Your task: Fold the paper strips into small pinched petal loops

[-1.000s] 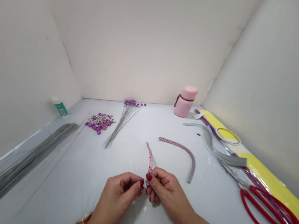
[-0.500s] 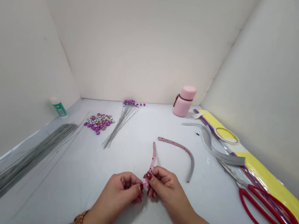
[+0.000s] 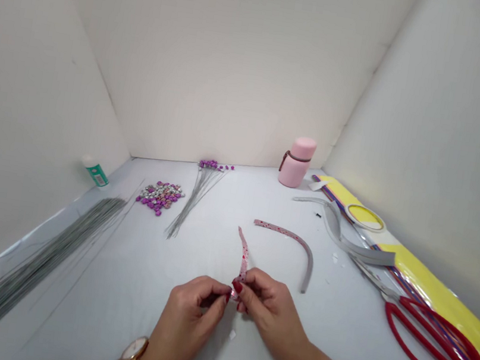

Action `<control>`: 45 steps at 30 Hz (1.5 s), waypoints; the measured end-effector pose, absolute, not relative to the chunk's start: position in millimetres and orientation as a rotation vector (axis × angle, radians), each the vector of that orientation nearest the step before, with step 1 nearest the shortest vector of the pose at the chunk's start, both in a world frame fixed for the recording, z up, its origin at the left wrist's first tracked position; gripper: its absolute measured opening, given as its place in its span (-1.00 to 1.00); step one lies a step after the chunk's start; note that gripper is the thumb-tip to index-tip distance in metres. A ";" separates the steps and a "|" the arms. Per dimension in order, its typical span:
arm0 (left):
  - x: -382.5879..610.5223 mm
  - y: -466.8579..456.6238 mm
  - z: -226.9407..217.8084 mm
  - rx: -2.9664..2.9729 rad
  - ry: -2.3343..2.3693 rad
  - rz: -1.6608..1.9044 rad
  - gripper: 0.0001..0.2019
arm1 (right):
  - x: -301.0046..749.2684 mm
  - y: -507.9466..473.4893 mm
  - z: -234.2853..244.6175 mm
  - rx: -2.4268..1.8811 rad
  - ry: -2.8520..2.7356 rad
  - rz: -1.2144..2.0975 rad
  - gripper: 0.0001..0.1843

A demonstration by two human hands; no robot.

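Note:
A narrow pink patterned strip rises from between my fingers at the lower middle of the head view. My left hand pinches its lower end between thumb and forefinger. Close beside it, my right hand grips the strip a little higher up, thumb on the near side. The strip's upper end stands free and leans left; the part between my fingertips is mostly hidden. Behind my right hand, a second curved strip, pink with a grey end, lies on the table. A tiny white scrap lies below my fingers.
Left are a bundle of thin wires, purple and silver beads and a green-labelled tube. Purple-tipped wire stems and a pink flask stand farther back. Right are red-handled scissors, a tape roll and yellow sheets.
The strip's free end has tipped to the left. My left wrist has turned, so the watch face now shows. Both hands keep their pinch close together.

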State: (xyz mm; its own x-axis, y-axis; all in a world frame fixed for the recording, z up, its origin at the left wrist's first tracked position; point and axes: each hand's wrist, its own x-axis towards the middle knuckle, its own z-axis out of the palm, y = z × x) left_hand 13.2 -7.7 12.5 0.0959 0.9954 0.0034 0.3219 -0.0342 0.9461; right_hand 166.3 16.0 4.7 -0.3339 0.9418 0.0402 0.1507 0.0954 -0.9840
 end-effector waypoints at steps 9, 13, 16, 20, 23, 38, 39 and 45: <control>18.8 0.7 12.4 0.742 1.063 0.914 -0.96 | 166.7 17.1 1.9 -1.097 -1.582 1.448 -0.75; 16.5 -2.5 11.5 1.035 1.146 0.932 -0.93 | 166.7 17.8 -1.5 -1.131 -1.572 1.487 -0.71; 14.4 -4.6 12.3 1.260 1.224 0.953 -0.88 | 168.1 17.0 0.3 -1.148 -1.658 1.372 -0.70; 14.9 -1.9 13.3 1.003 1.163 0.830 -0.93 | 169.1 16.8 4.7 -1.134 -1.813 1.128 -0.70; 16.6 1.0 13.3 0.835 1.094 0.827 -0.94 | 168.0 17.6 4.5 -1.144 -1.734 1.268 -0.68; 16.5 1.9 7.1 0.964 1.134 0.917 -0.87 | 166.9 18.0 0.5 -1.117 -1.536 1.549 -0.69; 16.4 1.8 6.6 0.991 1.156 0.909 -0.87 | 167.0 18.1 1.0 -1.105 -1.518 1.566 -0.70; 16.3 -0.8 6.0 1.122 1.219 0.832 -0.86 | 167.8 18.6 1.3 -1.109 -1.488 1.536 -0.72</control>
